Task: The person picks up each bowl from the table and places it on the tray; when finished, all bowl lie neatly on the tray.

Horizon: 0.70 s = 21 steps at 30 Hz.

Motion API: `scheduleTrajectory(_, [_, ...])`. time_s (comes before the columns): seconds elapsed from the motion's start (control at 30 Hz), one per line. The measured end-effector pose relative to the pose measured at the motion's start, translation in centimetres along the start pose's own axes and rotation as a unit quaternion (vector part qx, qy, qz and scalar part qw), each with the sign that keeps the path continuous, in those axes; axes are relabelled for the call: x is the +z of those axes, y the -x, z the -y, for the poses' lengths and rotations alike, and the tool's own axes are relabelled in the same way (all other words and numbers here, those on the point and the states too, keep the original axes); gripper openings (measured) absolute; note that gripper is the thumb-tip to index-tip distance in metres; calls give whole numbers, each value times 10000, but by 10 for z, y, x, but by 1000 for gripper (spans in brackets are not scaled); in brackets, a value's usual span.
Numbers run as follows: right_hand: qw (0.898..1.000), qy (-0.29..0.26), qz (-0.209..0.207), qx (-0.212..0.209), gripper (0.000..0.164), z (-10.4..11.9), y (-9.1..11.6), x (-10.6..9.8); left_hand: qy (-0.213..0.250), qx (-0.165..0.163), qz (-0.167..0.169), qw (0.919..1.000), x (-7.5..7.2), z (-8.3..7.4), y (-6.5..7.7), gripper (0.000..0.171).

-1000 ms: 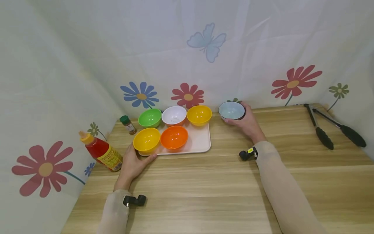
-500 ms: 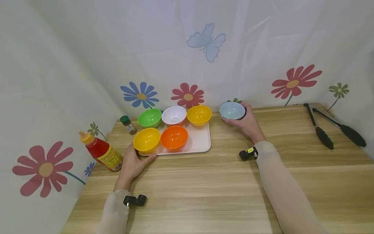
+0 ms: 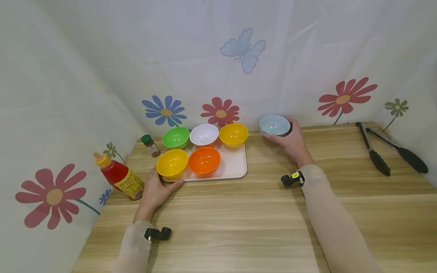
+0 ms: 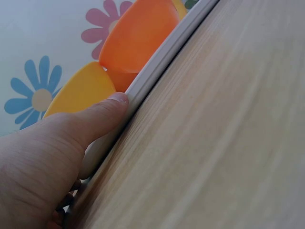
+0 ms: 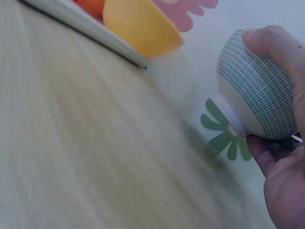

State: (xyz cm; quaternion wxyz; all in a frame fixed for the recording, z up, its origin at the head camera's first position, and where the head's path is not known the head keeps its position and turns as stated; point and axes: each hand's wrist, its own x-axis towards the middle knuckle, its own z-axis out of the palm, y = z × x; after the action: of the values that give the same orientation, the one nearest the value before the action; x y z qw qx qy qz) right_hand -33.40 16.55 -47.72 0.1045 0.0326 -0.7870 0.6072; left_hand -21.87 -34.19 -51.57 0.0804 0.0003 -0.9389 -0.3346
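My right hand (image 3: 293,143) grips a small bowl (image 3: 274,124), pale blue inside and dark at the rim. Its outside (image 5: 262,86) shows fine green dashes above a white foot. In the right wrist view this bowl hangs tilted above the table. At the front left corner of a white tray (image 3: 235,163), my left hand (image 3: 155,191) holds the edge, thumb along the front rim; its other fingers are mostly hidden. The tray carries a green bowl (image 3: 175,138), a white bowl (image 3: 204,135), a yellow bowl (image 3: 233,135), another yellow bowl (image 3: 172,163) and an orange bowl (image 3: 204,161).
Left of the tray stand a red sauce bottle (image 3: 123,178) with a yellow cap and a green-lidded spice jar (image 3: 150,146). Black-tipped tongs (image 3: 389,148) lie at the far right of the wooden table (image 3: 225,223). A flower-printed curtain (image 3: 191,68) hangs behind.
My right hand has raised the pale blue bowl off the table, tilting it and shifting it slightly right. My left hand stays at the tray corner.
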Motion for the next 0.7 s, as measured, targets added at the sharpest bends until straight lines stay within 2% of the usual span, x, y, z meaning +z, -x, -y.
scheduleTrajectory(0.23, [9994, -226, -46, -267, 105, 19, 1, -2, 58, 44, -23, 10000, 0, 1, 1, 117])
scheduleTrajectory(0.43, [9994, -73, -24, -346, 106, 34, 3, -3, 72, 30, 11, 10000, 1, 2, 1, 117])
scheduleTrajectory(0.57, [9991, -25, 61, -410, 107, 41, 6, -4, 81, 29, 18, 10000, 2, 2, 0, 118])
scheduleTrajectory(0.7, [9982, -196, 237, -509, 105, 49, 10, -2, 85, 23, -5, 10000, 0, 2, -1, 119])
